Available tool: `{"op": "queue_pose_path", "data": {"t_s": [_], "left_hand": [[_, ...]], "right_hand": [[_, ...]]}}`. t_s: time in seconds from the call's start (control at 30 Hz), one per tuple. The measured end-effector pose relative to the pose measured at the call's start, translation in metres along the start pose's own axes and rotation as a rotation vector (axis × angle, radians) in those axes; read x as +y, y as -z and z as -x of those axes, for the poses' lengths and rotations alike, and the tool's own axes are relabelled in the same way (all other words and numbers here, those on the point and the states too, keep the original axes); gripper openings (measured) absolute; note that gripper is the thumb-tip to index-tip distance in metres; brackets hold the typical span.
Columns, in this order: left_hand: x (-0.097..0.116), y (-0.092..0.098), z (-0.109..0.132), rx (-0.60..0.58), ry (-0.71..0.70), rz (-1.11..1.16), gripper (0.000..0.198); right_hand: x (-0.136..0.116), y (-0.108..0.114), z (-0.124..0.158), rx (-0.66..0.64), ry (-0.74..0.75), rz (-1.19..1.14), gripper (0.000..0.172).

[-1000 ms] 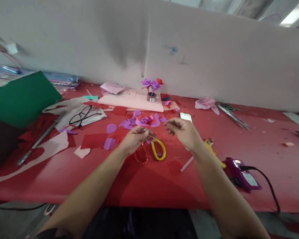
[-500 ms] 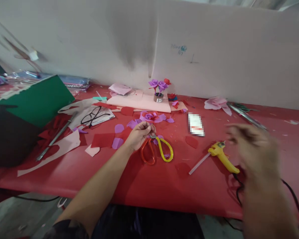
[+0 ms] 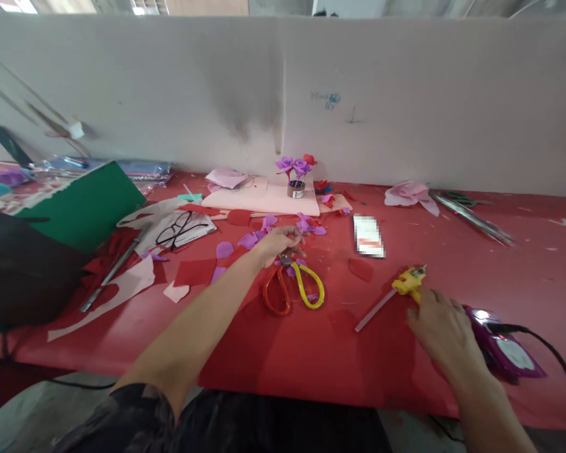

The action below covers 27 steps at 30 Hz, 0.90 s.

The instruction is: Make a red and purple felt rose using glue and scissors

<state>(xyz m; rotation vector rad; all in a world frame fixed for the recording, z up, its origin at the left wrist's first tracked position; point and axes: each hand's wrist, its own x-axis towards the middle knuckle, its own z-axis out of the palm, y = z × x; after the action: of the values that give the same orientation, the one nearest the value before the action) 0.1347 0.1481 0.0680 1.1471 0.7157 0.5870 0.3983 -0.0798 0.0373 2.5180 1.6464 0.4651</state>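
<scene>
My right hand [image 3: 446,330] is wrapped over the handle of the yellow glue gun [image 3: 409,282]. The gun lies on the table with a clear glue stick [image 3: 375,310] poking out of its back. My left hand [image 3: 280,244] hovers at the purple and red paper flower [image 3: 309,224], its fingers curled together. What those fingers hold, if anything, is hidden. Just below it lie scissors [image 3: 310,286] with one red and one yellow handle, their blades mostly covered. Purple petals [image 3: 225,250] and a red petal [image 3: 360,269] are scattered around.
A small pot of paper flowers [image 3: 296,189] stands on pink sheets [image 3: 240,200] at the back. Eyeglasses [image 3: 174,229], a green board [image 3: 89,201] and paper scraps occupy the left. A phone-like object [image 3: 368,236] lies mid-right; a purple device with a cable [image 3: 509,346] sits beside my right arm.
My right hand has come down onto the glue gun's handle. My left hand has shifted slightly right over the paper flower. The view has tilted up a little, and the purple device now shows.
</scene>
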Motion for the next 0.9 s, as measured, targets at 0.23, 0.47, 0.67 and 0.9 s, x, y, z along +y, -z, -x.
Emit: {"op": "queue_pose_path", "data": {"t_s": [0.23,0.47,0.67,0.9], "left_hand": [[0.004,0.021,0.009,0.071,0.003,-0.087,0.021],[-0.017,0.039,0.029,0.199,-0.087,-0.022,0.014],[-0.03,0.049,0.039,0.236,-0.178,0.142,0.02],[-0.038,0.057,0.042,0.276,-0.317,-0.056,0.019]], "right_hand": [[0.008,-0.011,-0.009,-0.052,-0.085,-0.079,0.031],[0.013,0.01,-0.025,-0.08,-0.279,-0.393,0.024],[-0.017,0.066,-0.038,-0.041,-0.575,-1.302,0.027],[-0.097,0.096,-0.069,-0.344,-0.025,-1.925,0.029]]}}
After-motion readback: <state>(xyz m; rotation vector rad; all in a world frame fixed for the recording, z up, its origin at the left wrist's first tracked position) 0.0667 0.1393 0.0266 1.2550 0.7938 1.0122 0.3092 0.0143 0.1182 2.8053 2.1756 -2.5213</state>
